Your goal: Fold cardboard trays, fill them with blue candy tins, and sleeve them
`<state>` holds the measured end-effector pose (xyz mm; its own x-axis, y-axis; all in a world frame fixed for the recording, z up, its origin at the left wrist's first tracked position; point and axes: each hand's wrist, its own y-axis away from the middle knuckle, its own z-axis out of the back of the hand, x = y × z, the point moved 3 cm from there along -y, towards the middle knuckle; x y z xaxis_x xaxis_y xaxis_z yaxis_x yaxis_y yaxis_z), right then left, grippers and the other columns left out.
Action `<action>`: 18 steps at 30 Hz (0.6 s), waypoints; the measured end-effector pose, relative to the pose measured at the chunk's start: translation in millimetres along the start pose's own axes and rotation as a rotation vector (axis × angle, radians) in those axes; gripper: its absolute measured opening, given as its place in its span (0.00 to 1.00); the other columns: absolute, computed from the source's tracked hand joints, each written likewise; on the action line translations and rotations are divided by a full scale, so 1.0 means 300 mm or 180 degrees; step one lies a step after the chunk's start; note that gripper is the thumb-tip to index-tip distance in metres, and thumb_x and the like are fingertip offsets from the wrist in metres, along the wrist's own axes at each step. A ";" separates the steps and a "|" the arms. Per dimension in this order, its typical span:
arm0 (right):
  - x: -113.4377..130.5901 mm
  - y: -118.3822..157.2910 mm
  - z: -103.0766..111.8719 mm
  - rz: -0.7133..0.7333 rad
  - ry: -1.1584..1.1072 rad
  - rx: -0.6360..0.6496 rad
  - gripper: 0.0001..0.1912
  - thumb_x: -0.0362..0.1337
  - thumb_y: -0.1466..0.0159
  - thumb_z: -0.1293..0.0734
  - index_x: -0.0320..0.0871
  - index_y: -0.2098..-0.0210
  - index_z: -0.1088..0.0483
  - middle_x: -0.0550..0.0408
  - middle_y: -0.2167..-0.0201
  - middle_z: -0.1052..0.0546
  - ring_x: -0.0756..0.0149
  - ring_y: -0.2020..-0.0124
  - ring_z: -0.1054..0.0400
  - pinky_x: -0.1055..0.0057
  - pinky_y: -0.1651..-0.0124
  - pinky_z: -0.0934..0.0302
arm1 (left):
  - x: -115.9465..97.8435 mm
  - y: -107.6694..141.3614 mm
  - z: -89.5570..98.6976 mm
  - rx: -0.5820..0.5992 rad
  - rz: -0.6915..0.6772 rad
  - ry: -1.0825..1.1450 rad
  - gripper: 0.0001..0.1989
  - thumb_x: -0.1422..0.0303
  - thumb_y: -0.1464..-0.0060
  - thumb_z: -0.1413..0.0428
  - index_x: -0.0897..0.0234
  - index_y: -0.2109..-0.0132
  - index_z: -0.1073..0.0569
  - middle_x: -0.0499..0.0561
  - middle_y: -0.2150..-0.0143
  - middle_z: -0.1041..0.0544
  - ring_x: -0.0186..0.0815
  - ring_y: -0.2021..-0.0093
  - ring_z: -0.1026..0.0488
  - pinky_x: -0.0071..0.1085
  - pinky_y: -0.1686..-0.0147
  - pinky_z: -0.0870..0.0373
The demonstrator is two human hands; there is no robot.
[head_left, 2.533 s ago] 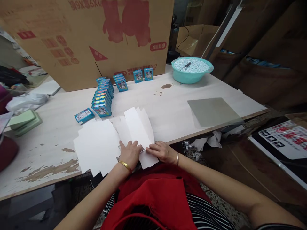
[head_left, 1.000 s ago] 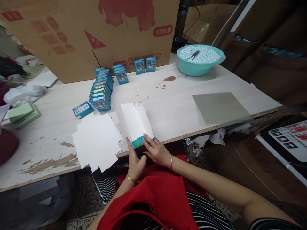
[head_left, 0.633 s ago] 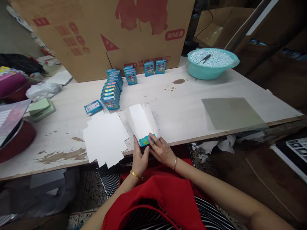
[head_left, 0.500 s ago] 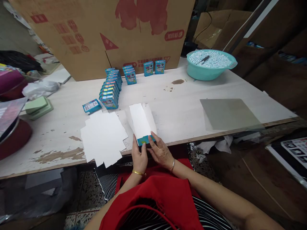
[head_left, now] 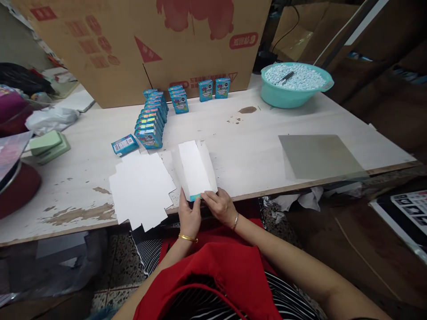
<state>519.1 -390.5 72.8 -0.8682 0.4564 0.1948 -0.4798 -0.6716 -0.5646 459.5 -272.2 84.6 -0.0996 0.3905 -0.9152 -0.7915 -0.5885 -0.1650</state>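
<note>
Table: whitish top (head_left: 247, 151) with worn brown patches, spanning the middle of the frame.
Carton: big brown box (head_left: 143, 31) with red print, upper left to upper centre.
Apron: red (head_left: 213, 275), bottom centre.
Basin: turquoise (head_left: 287, 98), upper right, heaped with pale blue pellets (head_left: 305, 78); a dark tool lies on them.
Grey sheet: flat (head_left: 322, 156), right of centre, by the table's front edge.
Flat cards: white, notch-edged (head_left: 143, 189), left of centre.
Card in hand: white folded card (head_left: 195, 166), centre of the frame, slanting lengthwise, sides partly raised; a blue strip shows at its near end.
Blue boxes: long row (head_left: 151, 118), left of centre; one box (head_left: 125, 145) lies just beside its near end.
Left hand: (head_left: 189, 215) grasps the card's near left corner between thumb and fingers.
Right hand: (head_left: 220, 208) fingertips bent over the near end; cannot tell whether the thumb pinches.
Bangles: gold (head_left: 188, 238) left wrist, silver (head_left: 236, 221) right.
</note>
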 end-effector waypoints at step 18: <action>-0.003 0.005 -0.025 -0.0513 -0.0728 -0.0301 0.14 0.30 0.34 0.44 0.45 0.49 0.40 0.47 0.53 0.31 0.59 0.55 0.37 0.62 0.56 0.37 | -0.226 -0.241 -0.093 0.3742 -0.0519 -0.3629 0.10 0.64 0.50 0.44 0.63 0.62 0.23 0.55 0.64 0.22 0.41 0.64 0.25 0.32 0.65 0.32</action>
<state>520.1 -387.6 65.6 -0.7930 0.4022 0.4576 -0.6091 -0.5388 -0.5819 540.3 -275.8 148.3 0.0812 0.9913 -0.1034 -0.7800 0.1278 0.6126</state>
